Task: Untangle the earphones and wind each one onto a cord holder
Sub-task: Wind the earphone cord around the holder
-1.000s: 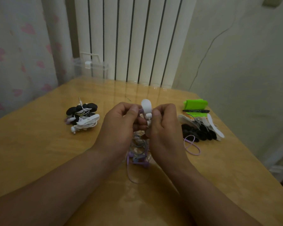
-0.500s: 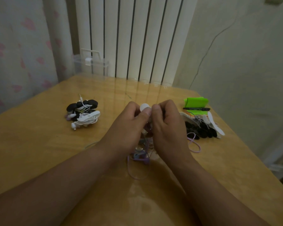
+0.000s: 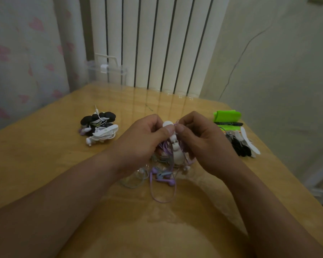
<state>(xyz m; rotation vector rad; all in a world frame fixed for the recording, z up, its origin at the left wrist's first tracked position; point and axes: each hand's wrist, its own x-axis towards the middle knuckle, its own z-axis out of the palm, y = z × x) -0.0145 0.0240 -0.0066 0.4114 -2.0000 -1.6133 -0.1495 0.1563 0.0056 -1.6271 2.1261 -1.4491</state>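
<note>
The left hand pinches the white cord holder, the right hand beside it pinches the purple cord, so winding looks started and needs another snug loop.

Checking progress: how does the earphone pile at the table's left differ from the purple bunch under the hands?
The left pile is mostly white cord wound tight on holders; the purple bunch trails in loose loops. The left pile lies untouched; the purple bunch runs up to the white cord holder between the left hand and right hand. Both rest on the table.
</note>
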